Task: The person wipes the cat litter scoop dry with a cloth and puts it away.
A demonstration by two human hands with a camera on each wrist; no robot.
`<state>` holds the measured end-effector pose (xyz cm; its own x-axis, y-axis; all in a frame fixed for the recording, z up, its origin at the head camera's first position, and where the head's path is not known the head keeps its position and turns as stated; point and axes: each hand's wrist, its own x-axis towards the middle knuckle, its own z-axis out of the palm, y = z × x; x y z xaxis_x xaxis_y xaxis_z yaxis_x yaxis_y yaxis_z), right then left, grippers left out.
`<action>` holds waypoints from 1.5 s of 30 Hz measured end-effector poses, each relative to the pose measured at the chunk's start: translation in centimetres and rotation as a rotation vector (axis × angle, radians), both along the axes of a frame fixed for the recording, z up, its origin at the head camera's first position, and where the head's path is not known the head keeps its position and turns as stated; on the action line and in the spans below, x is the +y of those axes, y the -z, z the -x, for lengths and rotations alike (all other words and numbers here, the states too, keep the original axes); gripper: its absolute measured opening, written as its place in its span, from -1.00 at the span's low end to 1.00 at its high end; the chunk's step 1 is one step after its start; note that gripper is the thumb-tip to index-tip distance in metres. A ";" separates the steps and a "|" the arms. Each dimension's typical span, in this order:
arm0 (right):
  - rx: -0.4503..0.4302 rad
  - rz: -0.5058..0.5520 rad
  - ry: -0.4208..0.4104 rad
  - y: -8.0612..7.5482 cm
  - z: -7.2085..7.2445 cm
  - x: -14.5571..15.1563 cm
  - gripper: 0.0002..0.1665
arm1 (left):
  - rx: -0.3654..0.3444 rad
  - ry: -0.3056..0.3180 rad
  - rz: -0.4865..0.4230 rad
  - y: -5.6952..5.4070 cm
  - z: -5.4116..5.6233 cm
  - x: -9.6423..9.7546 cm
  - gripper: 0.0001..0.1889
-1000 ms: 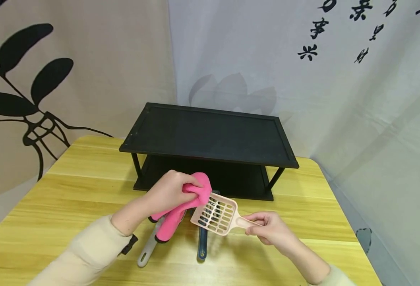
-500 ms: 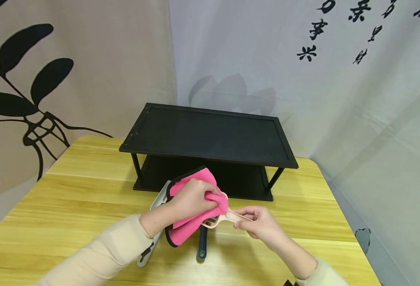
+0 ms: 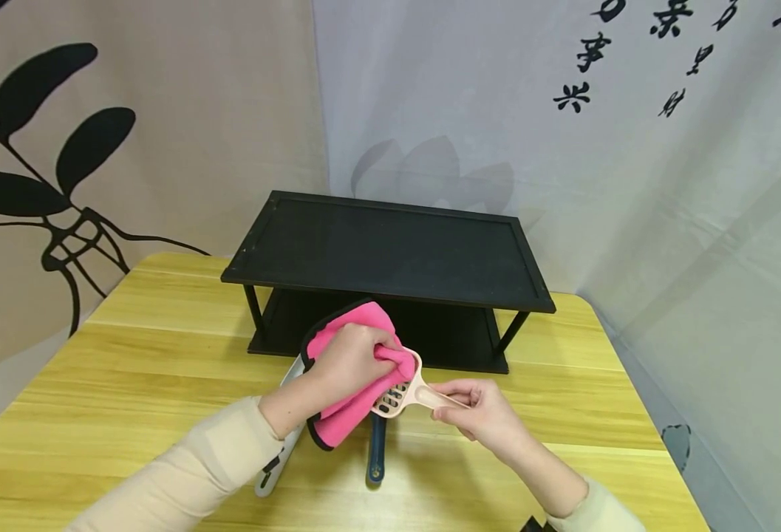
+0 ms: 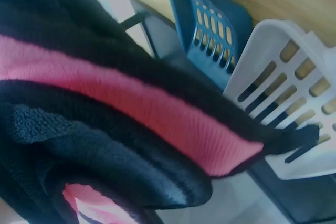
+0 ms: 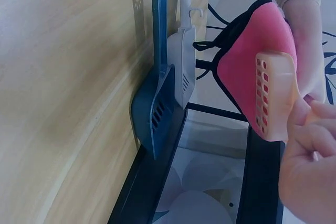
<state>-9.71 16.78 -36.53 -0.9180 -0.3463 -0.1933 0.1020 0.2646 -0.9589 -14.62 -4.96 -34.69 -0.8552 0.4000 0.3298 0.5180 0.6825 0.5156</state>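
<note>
My left hand (image 3: 357, 362) bunches a pink cloth (image 3: 340, 428) with black edging and presses it against the slotted head of a beige litter scoop (image 3: 397, 399). By its handle, my right hand (image 3: 486, 414) pinches this scoop, held up over the table. The cloth hides most of the scoop's head in the head view; the right wrist view shows the scoop's slotted side (image 5: 262, 95) in front of the cloth. Below lie a dark blue litter scoop (image 5: 160, 98) and a whitish litter scoop (image 4: 294, 93), heads toward the rack. Cloth covers the left fingers in the left wrist view.
A black two-tier rack (image 3: 390, 251) stands at the back of the wooden table (image 3: 151, 384). Behind it hangs a pale curtain (image 3: 430, 96) with dark leaf prints and characters. The two lying scoops are close together in front of the rack.
My left hand has carried the cloth rightward onto the beige scoop's head, and the cloth has spread out. My right hand and scoop have shifted slightly left. The lying scoops stay put.
</note>
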 end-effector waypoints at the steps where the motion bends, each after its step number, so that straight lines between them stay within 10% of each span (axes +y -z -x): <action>1: 0.003 -0.007 0.002 -0.1 0.0 0.0 -0.55 | 0.010 -0.007 0.008 -0.1 0.0 -0.1 -0.92; 10: 0.032 -0.037 -0.004 -0.1 -0.4 0.9 -0.55 | -0.006 -0.084 0.020 -0.7 0.8 -2.0 -0.88; 23: -0.041 0.070 -0.031 -0.3 -0.8 3.6 -0.51 | -0.101 -0.125 -0.209 -1.5 1.6 -7.1 -0.85; 37: -0.190 0.213 0.025 1.3 -0.2 3.0 -0.41 | -0.120 0.014 -0.189 -1.7 -1.0 -3.5 -0.89; 45: -0.342 0.392 -0.012 1.5 -0.6 1.9 -0.37 | -0.161 -0.040 -0.209 -0.5 -1.4 -1.5 -0.90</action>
<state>-9.13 18.68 -38.02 -0.8204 -0.4634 -0.3349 0.4261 -0.1049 -0.8986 -13.23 -6.44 -34.24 -0.9171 0.3025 0.2598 0.3925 0.5707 0.7212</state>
